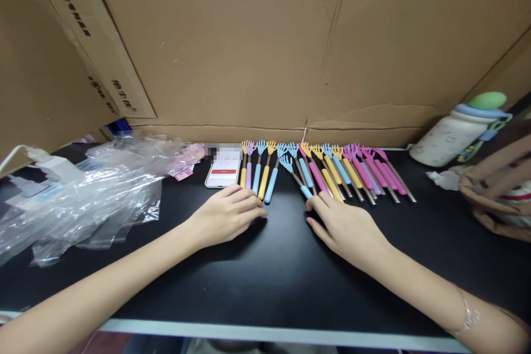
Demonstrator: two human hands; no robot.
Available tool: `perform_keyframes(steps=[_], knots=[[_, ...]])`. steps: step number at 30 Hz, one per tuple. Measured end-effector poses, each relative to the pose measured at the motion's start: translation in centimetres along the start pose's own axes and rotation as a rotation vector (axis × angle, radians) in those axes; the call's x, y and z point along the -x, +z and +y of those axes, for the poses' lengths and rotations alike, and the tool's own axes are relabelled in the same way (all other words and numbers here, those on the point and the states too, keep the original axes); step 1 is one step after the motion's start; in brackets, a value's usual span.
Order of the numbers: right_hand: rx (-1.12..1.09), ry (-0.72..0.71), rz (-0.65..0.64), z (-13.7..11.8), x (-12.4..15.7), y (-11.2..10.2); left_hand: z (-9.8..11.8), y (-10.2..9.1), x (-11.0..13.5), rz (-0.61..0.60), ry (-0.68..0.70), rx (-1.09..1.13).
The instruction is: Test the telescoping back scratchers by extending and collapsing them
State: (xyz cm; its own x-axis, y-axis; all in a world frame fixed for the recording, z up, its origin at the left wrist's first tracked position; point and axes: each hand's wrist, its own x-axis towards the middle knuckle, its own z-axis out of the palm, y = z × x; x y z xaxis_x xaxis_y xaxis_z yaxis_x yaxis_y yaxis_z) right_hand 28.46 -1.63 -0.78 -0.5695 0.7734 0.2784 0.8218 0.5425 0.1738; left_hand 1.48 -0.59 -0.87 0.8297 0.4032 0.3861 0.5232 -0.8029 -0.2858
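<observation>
Several small back scratchers with coloured claw heads and yellow, blue, pink or purple grips lie in a row at the back of the black table (265, 276). A left group (259, 171) lies beside a phone (224, 168). A larger right group (352, 171) fans toward the right. My left hand (228, 214) rests palm down just below the left group, fingers extended and close together, holding nothing. My right hand (342, 224) lies flat with fingers stretched out, its fingertips touching the grip end of a blue scratcher (295, 176) that sits between the groups.
A heap of clear plastic bags (87, 193) covers the table's left side, with a white cable (25, 155) beyond it. Cardboard sheets (265, 38) wall off the back. A white bottle with a green cap (460, 130) and a brown bag (498, 188) stand at the right.
</observation>
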Motion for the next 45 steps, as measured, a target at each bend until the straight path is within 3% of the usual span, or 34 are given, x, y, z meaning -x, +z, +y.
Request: perform_keyframes(steps=[16, 23, 32, 45], knots=[[-0.229, -0.244, -0.169, -0.8, -0.1, -1.0, 0.5, 0.6, -0.2, -0.114, 0.018, 0.171], [-0.26, -0.335, -0.125, -0.6, -0.2, -0.9, 0.4, 0.7, -0.1, -0.135, 0.004, 0.205], [-0.275, -0.354, -0.048, -0.3, -0.6, -0.7, 0.2, 0.7, 0.0, -0.128, -0.021, 0.262], [-0.214, -0.225, 0.046, 1.2, -2.1, 0.7, 0.0, 1.0, 0.3, -0.111, -0.041, 0.311]])
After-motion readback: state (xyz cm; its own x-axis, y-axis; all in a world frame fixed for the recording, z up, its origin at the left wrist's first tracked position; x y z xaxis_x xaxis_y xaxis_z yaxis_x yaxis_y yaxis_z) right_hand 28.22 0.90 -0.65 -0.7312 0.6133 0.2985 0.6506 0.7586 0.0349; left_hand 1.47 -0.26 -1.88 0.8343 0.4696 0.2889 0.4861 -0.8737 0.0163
